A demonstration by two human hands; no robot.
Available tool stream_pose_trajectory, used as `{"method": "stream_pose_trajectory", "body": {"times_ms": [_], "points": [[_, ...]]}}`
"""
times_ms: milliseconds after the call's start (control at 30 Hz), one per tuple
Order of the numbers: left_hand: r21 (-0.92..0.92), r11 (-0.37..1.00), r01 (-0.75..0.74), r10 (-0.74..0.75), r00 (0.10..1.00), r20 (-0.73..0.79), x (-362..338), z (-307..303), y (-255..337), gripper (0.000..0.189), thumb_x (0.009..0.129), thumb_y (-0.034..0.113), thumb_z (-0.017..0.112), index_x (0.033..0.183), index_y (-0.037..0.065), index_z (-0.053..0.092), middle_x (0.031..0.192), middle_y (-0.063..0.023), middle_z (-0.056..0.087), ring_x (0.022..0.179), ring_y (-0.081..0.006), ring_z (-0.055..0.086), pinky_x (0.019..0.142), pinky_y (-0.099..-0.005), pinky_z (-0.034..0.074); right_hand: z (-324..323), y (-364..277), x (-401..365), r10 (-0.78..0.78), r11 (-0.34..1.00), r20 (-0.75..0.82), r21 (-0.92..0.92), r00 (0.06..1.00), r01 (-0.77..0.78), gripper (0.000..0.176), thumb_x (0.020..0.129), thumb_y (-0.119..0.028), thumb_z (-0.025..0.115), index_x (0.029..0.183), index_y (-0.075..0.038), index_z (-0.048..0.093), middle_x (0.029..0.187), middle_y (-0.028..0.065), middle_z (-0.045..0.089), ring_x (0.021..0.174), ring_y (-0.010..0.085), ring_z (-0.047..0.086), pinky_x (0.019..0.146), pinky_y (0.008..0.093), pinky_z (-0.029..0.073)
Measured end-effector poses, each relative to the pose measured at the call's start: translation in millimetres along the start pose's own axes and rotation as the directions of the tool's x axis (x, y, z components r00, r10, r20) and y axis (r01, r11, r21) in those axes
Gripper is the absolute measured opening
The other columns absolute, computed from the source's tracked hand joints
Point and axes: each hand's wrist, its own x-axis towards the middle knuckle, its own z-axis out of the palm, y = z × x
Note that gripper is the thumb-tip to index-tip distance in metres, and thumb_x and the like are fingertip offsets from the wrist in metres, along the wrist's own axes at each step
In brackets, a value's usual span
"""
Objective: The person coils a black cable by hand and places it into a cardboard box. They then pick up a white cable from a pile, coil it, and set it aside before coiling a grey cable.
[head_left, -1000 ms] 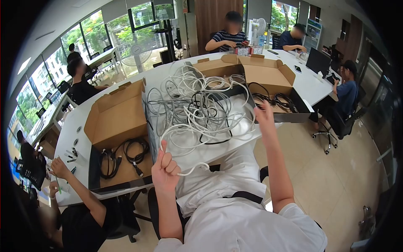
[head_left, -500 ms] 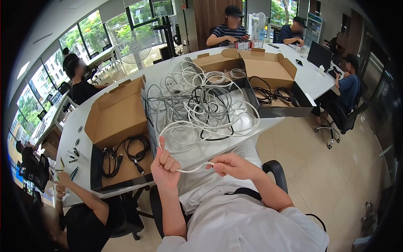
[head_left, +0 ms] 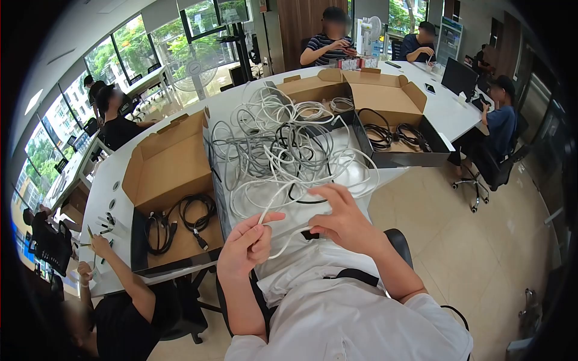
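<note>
My left hand [head_left: 245,248] is closed around a white cable [head_left: 272,207], its index finger stretched out to the right. From this fist the cable runs up toward the tangle of cables [head_left: 283,141], and a short loop bends below it toward my right hand [head_left: 348,221]. The index finger of my right hand is raised away from the thumb, while the cable's short length meets the hand at the thumb. A small dark piece shows just under that thumb; I cannot make out what it is. White, grey and black cables lie mixed in the tangle.
An open cardboard box [head_left: 174,234] with black cables stands left of the tangle. Another open box [head_left: 403,141] with black cables is at the right, and a further box [head_left: 313,96] behind. At lower left, a co-worker's hand [head_left: 101,246] holds a thin item. Other people sit around the table.
My right hand has moved up slightly and its index finger has lifted from the thumb. My left hand has shifted right, and the large white loop above it has dropped toward the tangle.
</note>
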Motion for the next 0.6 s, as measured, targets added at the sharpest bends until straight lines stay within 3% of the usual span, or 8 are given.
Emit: {"method": "stream_pose_trajectory", "body": {"times_ms": [100, 200, 300, 333, 433, 467, 567, 600], "points": [[0.005, 0.999, 0.041, -0.041, 0.996, 0.081, 6.3, 9.9, 12.7, 0.042, 0.098, 0.017, 0.045, 0.129, -0.011, 0.042, 0.064, -0.0003, 0.042, 0.039, -0.002, 0.024, 0.035, -0.0169, 0.028, -3.0, 2.2, 8.7, -0.037, 0.998, -0.065, 0.056, 0.997, 0.041, 0.012, 0.076, -0.012, 0.072, 0.085, -0.007, 0.065, 0.136, 0.0148, 0.042, 0.119, 0.0366, 0.045, 0.098, 0.0428, 0.039], [-0.056, 0.998, 0.0, 0.013, 0.973, 0.232, 17.5, 16.3, 17.8, 0.04, 0.098, 0.016, 0.045, 0.131, -0.006, 0.045, 0.08, -0.0047, 0.053, 0.045, -0.0047, 0.038, 0.04, -0.018, 0.039, 1.4, 14.5, 12.8, 0.004, 0.975, -0.084, 0.224, 0.996, 0.015, 0.009, 0.079, -0.009, 0.069, 0.087, -0.006, 0.065, 0.137, 0.0146, 0.042, 0.119, 0.0361, 0.046, 0.097, 0.0416, 0.04], [-0.211, 0.962, -0.172, 0.181, 0.983, 0.024, 33.9, 18.9, 7.9, 0.04, 0.096, 0.017, 0.051, 0.129, -0.006, 0.047, 0.096, -0.0099, 0.056, 0.057, -0.0076, 0.05, 0.046, -0.0192, 0.046, -0.9, 23.4, 17.7, 0.116, 0.909, -0.141, 0.414, 0.983, -0.048, 0.006, 0.082, -0.006, 0.066, 0.087, -0.004, 0.064, 0.137, 0.0153, 0.043, 0.119, 0.0328, 0.046, 0.098, 0.042, 0.039], [-0.263, 0.951, -0.161, 0.2, 0.972, 0.126, 41.6, 10.0, 5.5, 0.042, 0.094, 0.019, 0.055, 0.129, -0.003, 0.046, 0.108, -0.0104, 0.055, 0.075, -0.0117, 0.055, 0.061, -0.0243, 0.052, -2.8, 26.3, 19.3, 0.164, 0.877, -0.162, 0.476, 0.973, -0.069, 0.005, 0.083, -0.005, 0.065, 0.087, -0.004, 0.063, 0.138, 0.0157, 0.043, 0.119, 0.0314, 0.047, 0.099, 0.0425, 0.038], [-0.03, 0.973, -0.228, 0.221, 0.964, -0.144, 51.7, 20.2, -8.3, 0.054, 0.092, 0.031, 0.059, 0.133, 0.001, 0.043, 0.116, -0.0108, 0.052, 0.09, -0.0162, 0.056, 0.076, -0.0295, 0.052, -3.6, 44.9, 21.9, 0.153, 0.88, -0.228, 0.474, 0.962, -0.028, 0.006, 0.084, -0.006, 0.064, 0.089, -0.003, 0.065, 0.132, 0.015, 0.048, 0.117, 0.0283, 0.049, 0.095, 0.0383, 0.041], [0.157, 0.949, -0.274, 0.295, 0.947, -0.125, 53.8, 11.5, -16.4, 0.062, 0.091, 0.039, 0.058, 0.137, 0.004, 0.037, 0.124, -0.0103, 0.05, 0.107, -0.0206, 0.051, 0.092, -0.0364, 0.045, -1.6, 51.9, 21.5, 0.142, 0.874, -0.235, 0.485, 0.961, -0.01, 0.007, 0.085, -0.008, 0.065, 0.09, -0.003, 0.065, 0.131, 0.0136, 0.049, 0.114, 0.0263, 0.051, 0.094, 0.0366, 0.042], [0.277, 0.885, -0.375, 0.465, 0.76, -0.455, 68.3, 2.5, -39.8, 0.067, 0.092, 0.049, 0.05, 0.141, 0.006, 0.031, 0.128, -0.0096, 0.047, 0.118, -0.0226, 0.044, 0.1, -0.039, 0.037, -8.9, 52.6, 17.9, 0.195, 0.739, -0.129, 0.671, 0.972, -0.059, 0.007, 0.086, -0.008, 0.063, 0.089, -0.002, 0.065, 0.13, 0.013, 0.049, 0.11, 0.0239, 0.054, 0.093, 0.0359, 0.043], [0.068, 0.901, -0.429, 0.417, 0.811, -0.412, 70.2, -5.3, -44.9, 0.068, 0.093, 0.051, 0.047, 0.142, 0.007, 0.029, 0.13, -0.0096, 0.046, 0.121, -0.0225, 0.041, 0.102, -0.0393, 0.035, -10.5, 51.1, 17.2, 0.217, 0.71, -0.15, 0.703, 0.965, -0.05, 0.008, 0.087, -0.009, 0.061, 0.089, -0.002, 0.064, 0.129, 0.0128, 0.05, 0.109, 0.0229, 0.055, 0.092, 0.0354, 0.043]]}}
